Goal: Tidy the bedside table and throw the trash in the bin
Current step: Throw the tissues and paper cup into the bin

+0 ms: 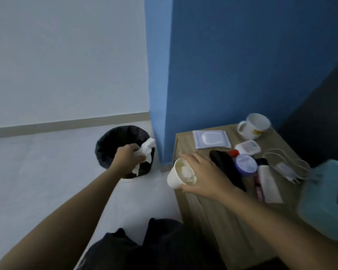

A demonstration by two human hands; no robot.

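My left hand (127, 156) is closed on crumpled white tissue (146, 151) and hovers over the black-lined bin (113, 145) on the floor. My right hand (201, 174) grips a white paper cup (177, 177) tilted on its side, with a wad of tissue inside, at the left edge of the wooden bedside table (207, 215).
On the table lie a wet-wipe pack (211, 139), a white mug (254, 126), a small white case (247, 147), a black object (226, 168), a purple-lidded jar (246, 164), a white tube (269, 184), a charger with cable (287, 166) and a teal tissue box (326, 203). A blue wall stands behind.
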